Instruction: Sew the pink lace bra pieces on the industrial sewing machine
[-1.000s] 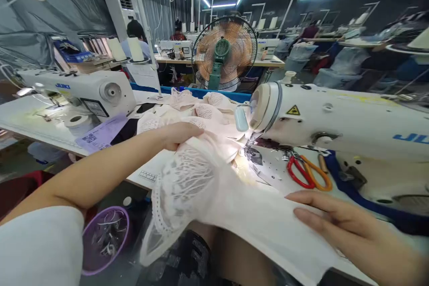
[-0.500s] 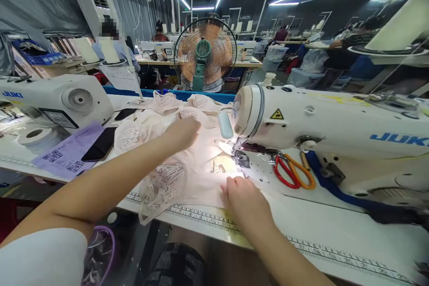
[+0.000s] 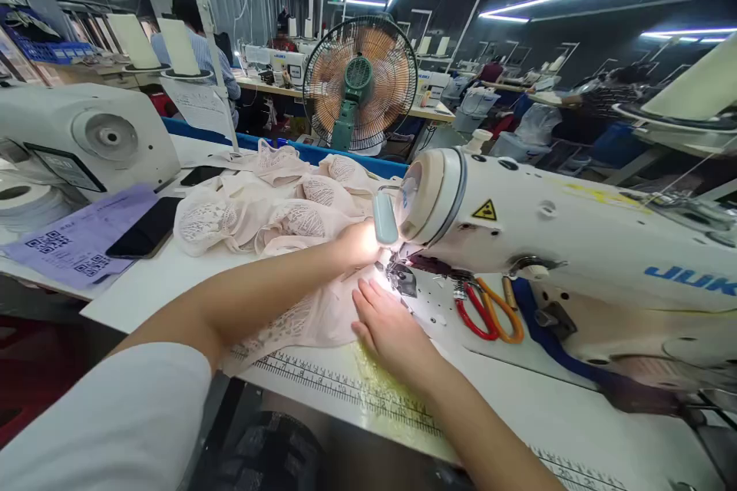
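Nearby: scissors [image 3: 489,313], phone [image 3: 147,229], lace garments [image 3: 302,219]; blue guard [image 3: 385,219] beside left hand [image 3: 357,244].

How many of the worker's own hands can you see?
2: the left hand beside the pale blue guard, partly hidden; the right hand lower in the picture, at the edge of the pale fabric.

The garment [image 3: 329,316] is matt, lacy cloth, the sewing machine [image 3: 581,226] glossy.
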The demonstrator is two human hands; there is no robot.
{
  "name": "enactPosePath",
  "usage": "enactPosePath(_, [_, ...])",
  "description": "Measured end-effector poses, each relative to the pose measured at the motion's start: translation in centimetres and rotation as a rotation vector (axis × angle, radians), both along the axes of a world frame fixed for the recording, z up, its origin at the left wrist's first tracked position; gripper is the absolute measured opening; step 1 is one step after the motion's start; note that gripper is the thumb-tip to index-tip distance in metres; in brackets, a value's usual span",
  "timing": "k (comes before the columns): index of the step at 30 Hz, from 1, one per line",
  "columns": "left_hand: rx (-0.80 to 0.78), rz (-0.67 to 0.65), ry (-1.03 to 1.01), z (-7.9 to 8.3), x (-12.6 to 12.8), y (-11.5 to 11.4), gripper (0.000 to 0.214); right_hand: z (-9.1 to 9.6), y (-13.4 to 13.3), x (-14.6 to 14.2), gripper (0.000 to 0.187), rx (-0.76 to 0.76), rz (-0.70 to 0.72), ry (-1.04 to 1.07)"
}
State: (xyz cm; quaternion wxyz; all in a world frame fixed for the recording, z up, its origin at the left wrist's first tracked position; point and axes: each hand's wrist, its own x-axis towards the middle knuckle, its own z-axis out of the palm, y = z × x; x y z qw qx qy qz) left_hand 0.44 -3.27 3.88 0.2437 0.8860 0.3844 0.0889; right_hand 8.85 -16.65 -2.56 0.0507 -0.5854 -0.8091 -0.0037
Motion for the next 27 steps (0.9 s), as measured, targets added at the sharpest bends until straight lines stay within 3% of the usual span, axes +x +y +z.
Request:
enactPosePath(3, [0.126,-0.334,0.117,-0.3,-2.2,-1.4,0.015,0.3,0.3,0.3,0.045,0.021,0.028,0.087])
enactPosePath(5, [0.215,-0.579,0.149,-1.5,-3.8,-2.1,0.020,0.4,0.0,0.3,0.039,0.034,0.027,0.123])
enactPosePath(6, [0.255,-0.636,0.130,-2.2,-4.5,-2.3,0.024,0.3,-0.3,0.3,0.037,0.040,0.019,0.129])
enactPosePath(9, [0.349,-0.608,0.044,-4.2,-5.5,-2.4,0.035,-0.3,-1.9,0.5,0.036,0.115,0.009,0.093])
enactPosePath(12, [0.413,-0.620,0.050,-5.0,-5.1,-2.2,0.034,-1.4,-3.9,1.0,0.039,0.259,0.004,0.014])
enactPosePath(17, [0.457,-0.620,0.069,-4.6,-4.2,-2.1,0.033,-2.5,-5.7,1.6,0.045,0.347,-0.037,-0.042])
enactPosePath(27, [0.437,-0.559,0.123,-4.6,-3.4,-2.2,0.029,-2.4,-5.3,1.6,0.048,0.362,-0.069,-0.070])
